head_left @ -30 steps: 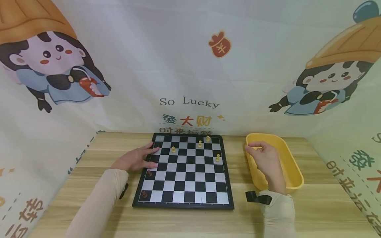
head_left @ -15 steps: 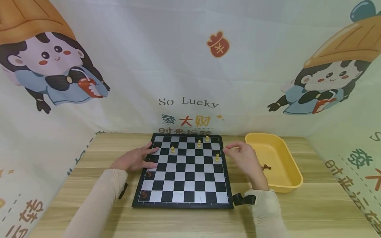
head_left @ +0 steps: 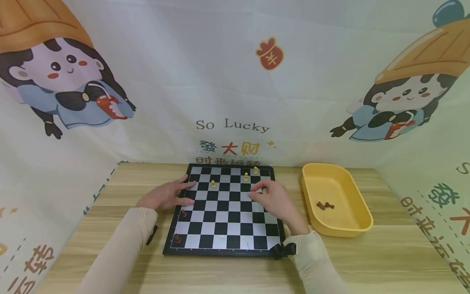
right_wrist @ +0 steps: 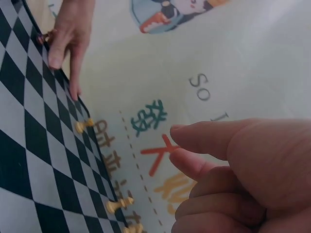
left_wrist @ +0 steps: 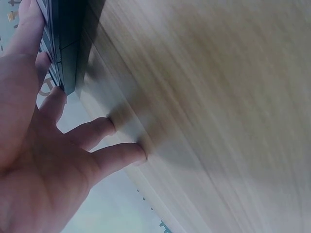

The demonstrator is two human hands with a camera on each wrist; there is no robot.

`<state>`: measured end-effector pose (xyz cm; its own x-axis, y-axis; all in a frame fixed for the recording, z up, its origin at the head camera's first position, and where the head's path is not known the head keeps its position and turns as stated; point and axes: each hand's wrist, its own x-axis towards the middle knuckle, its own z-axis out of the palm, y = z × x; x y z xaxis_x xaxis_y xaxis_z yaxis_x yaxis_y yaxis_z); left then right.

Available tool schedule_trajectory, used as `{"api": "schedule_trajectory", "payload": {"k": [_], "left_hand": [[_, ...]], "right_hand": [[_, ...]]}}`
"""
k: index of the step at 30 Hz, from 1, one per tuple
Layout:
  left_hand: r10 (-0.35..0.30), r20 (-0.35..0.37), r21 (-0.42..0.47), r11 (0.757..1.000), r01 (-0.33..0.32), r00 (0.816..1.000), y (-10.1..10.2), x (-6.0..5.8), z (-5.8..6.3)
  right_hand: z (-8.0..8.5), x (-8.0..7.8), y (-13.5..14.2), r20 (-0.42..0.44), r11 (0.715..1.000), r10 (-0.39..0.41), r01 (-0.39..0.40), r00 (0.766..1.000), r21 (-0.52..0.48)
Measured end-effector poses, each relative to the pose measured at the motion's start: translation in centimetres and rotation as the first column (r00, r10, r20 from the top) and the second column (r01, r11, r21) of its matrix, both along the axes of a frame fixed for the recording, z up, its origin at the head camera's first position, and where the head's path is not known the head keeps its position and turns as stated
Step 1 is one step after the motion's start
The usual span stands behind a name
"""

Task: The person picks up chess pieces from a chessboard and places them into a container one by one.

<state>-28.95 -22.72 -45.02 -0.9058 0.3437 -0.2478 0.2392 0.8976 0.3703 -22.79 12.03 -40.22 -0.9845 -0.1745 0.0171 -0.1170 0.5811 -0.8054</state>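
Touched chessboard with spread left hand, held right hand over it with empty, barely parted grip, perhaps risking to topple nearby yellow piece by reaching low.

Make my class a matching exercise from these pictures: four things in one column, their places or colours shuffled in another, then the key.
1. left hand
2. right hand
3. plastic tub
4. chessboard

A. over the chessboard's right side
B. chequered black and white
C. spread over the chessboard's left edge
D. plain yellow

Pairs: 1-C, 2-A, 3-D, 4-B
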Motion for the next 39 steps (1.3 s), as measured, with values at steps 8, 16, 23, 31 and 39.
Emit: {"api": "schedule_trajectory", "payload": {"k": [8,16,23,31,39], "left_hand": [[0.002,-0.001,-0.003,1.000,-0.002,1.000,-0.1,0.2,0.1],[0.027,0.012,0.002,1.000,-0.027,1.000,-0.1,0.4,0.1],[0.034,0.011,0.000,0.999,-0.034,0.999,-0.1,0.4,0.2],[0.020,0.004,-0.012,1.000,-0.020,1.000,0.1,0.2,0.1],[-0.005,-0.018,-0.023,1.000,0.004,1.000,-0.1,0.0,0.0]], "right_hand": [[-0.3,0.3,-2.6,0.006,0.996,0.088,-0.088,0.996,0.024],[-0.3,0.0,-4.9,-0.001,0.981,0.189,-0.189,0.982,0.045],[0.2,-0.1,-6.5,0.014,0.970,0.238,-0.238,0.971,0.055],[-0.2,-0.1,-8.3,0.058,0.951,0.302,-0.305,0.951,0.045],[-0.5,-0.1,-10.0,0.073,0.935,0.353,-0.353,0.933,-0.003]]}}
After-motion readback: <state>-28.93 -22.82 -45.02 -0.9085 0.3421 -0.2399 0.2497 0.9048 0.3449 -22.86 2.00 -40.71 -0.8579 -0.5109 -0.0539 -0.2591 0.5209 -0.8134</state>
